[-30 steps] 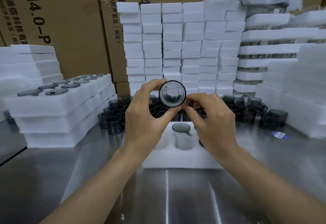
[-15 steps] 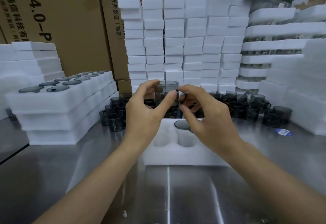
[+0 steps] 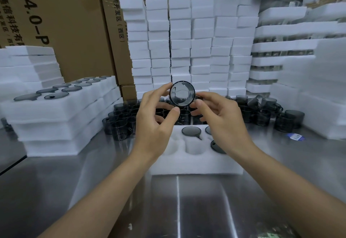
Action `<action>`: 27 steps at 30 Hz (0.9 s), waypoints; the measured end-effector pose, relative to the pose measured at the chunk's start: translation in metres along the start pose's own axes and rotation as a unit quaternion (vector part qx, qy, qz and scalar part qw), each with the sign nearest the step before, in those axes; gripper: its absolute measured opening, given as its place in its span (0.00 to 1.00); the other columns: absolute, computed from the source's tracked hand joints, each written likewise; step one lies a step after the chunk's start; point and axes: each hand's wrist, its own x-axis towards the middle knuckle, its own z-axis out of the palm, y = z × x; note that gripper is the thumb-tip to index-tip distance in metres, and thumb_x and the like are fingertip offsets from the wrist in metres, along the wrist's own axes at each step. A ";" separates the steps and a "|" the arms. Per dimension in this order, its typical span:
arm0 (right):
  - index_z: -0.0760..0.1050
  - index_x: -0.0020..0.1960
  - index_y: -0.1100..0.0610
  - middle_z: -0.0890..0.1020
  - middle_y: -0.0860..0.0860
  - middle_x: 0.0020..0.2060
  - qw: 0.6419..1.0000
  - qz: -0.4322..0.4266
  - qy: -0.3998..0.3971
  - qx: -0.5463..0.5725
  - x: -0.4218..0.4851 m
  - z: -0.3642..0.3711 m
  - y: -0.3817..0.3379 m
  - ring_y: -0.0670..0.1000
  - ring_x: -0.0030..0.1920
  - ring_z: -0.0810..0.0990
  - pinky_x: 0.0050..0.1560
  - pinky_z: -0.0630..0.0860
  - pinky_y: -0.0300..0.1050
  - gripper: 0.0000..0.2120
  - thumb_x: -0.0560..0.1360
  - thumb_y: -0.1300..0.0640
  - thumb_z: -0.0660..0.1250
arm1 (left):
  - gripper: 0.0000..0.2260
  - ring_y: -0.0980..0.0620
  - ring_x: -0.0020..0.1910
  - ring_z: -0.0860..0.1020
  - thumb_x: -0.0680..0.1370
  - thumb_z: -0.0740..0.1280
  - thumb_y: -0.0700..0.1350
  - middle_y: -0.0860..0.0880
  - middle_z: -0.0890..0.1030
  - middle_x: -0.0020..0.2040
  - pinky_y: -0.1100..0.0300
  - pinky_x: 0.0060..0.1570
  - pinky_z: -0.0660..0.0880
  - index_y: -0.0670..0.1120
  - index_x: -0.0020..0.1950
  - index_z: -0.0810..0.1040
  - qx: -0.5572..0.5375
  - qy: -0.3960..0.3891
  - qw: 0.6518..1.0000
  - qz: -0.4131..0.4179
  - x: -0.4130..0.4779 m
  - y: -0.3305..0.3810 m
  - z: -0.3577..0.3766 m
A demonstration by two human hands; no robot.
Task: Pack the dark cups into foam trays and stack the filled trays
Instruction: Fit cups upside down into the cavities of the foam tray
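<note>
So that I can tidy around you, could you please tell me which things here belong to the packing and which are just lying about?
Job: held cup in left hand and right hand; part-filled foam tray; loose cups; filled trays; stacked foam.
Lying about: blue label; cardboard boxes.

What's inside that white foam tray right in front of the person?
The foam tray shows at least three dark cups in pockets and two empty pockets. The right hand covers its right side, the left hand its left corner.
</note>
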 end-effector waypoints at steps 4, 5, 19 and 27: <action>0.81 0.68 0.56 0.89 0.47 0.50 1.000 0.004 -0.013 -0.006 -0.001 0.001 0.003 0.47 0.49 0.88 0.54 0.83 0.48 0.13 0.84 0.57 0.68 | 0.20 0.56 0.58 0.82 0.79 0.71 0.51 0.57 0.77 0.65 0.65 0.49 0.78 0.58 0.72 0.78 -0.005 0.004 1.000 -0.005 0.000 0.001 0.000; 0.81 0.68 0.55 0.89 0.47 0.51 1.000 0.004 -0.012 -0.011 -0.001 0.002 0.003 0.47 0.50 0.88 0.56 0.84 0.51 0.13 0.84 0.56 0.68 | 0.19 0.56 0.57 0.83 0.79 0.72 0.53 0.57 0.78 0.65 0.62 0.50 0.80 0.59 0.70 0.79 -0.016 0.008 1.000 -0.015 0.001 0.002 0.000; 0.77 0.68 0.46 0.84 0.44 0.61 0.999 0.003 -0.035 0.015 -0.002 0.001 0.003 0.44 0.63 0.82 0.63 0.81 0.51 0.22 0.76 0.41 0.73 | 0.22 0.53 0.58 0.86 0.77 0.79 0.45 0.49 0.89 0.56 0.63 0.54 0.80 0.51 0.70 0.77 -0.118 -0.149 0.975 -0.114 0.009 -0.007 -0.005; 0.78 0.67 0.44 0.83 0.41 0.60 0.997 -0.029 -0.052 -0.044 -0.001 -0.003 0.005 0.45 0.62 0.81 0.58 0.82 0.48 0.24 0.73 0.45 0.76 | 0.27 0.51 0.66 0.81 0.73 0.81 0.51 0.54 0.84 0.64 0.43 0.72 0.75 0.59 0.70 0.79 -0.063 -0.134 0.983 -0.104 0.013 -0.014 -0.008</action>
